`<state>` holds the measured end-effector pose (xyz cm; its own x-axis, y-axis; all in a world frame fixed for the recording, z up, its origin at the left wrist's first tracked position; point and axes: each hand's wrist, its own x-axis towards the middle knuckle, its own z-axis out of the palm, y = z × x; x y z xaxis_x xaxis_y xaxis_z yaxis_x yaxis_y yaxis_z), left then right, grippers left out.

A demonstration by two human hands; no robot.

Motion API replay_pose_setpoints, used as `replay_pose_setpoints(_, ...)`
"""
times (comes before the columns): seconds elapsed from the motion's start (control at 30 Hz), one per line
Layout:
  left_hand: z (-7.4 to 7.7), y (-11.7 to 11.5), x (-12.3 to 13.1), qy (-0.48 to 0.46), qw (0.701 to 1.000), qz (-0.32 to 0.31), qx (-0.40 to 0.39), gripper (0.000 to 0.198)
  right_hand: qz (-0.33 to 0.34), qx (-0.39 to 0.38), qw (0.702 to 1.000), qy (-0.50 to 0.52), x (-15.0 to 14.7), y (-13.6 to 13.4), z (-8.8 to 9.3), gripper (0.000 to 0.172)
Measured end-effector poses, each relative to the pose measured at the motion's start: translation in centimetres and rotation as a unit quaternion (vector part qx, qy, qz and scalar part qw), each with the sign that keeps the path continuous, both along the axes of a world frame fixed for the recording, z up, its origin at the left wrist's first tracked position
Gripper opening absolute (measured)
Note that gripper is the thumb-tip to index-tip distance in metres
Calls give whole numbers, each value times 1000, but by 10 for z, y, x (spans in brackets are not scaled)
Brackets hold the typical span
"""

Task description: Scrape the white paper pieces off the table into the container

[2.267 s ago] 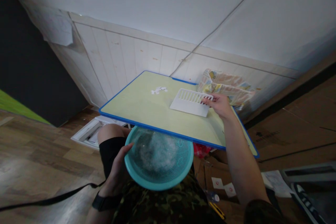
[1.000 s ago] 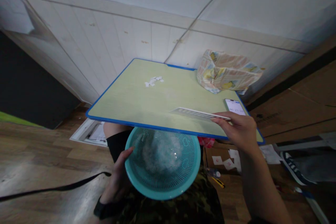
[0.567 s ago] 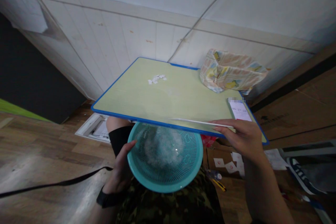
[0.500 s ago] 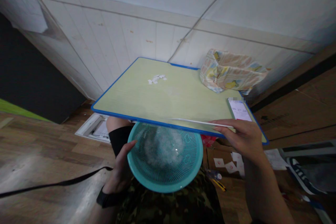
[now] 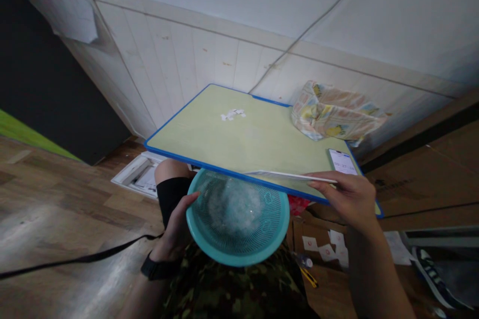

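Observation:
My left hand (image 5: 179, 224) grips the left rim of a teal plastic colander (image 5: 239, 259), thumb over the edge and fingers outside. The colander sits at my lap, with its far rim under the front edge of a small table (image 5: 179, 129). A heap of whitish, translucent bits (image 5: 234, 207) lies inside; their kind is unclear. My right hand (image 5: 350, 197) pinches a thin, flat white strip (image 5: 288, 176) by its right end. The strip is seen nearly edge-on, low along the table's front edge, pointing left above the colander.
Small white scraps (image 5: 232, 114) lie on the table. A patterned cloth bag (image 5: 337, 114) stands at its back right, and a phone (image 5: 342, 162) lies near my right hand. Below are a yellow cutter (image 5: 310, 277), white cards (image 5: 327, 251) and a shoe (image 5: 436, 279).
The camera view has turned slightly, so the table and wall appear farther right. Both hands keep their holds, with the strip still along the table's front edge.

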<state>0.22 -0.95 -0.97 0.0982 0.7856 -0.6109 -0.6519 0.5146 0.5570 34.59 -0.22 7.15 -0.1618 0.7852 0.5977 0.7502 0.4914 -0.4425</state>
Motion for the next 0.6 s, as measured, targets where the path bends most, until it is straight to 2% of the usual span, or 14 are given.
replay_pose_setpoints(0.13, 3, -1, -1, 17, 1000, 2, 4, 23, -71, 46, 996, 31, -11, 20, -7, 8)
replay_pose_setpoints(0.33, 2, 0, -3, 21, 1000, 3, 14, 23, -43, 23, 999, 25, -32, 49, -17, 14)
replay_pose_setpoints(0.6, -1, 3, -6, -13, 1000, -14, 4, 23, 41, -16, 999, 1, -31, 26, -7, 13)
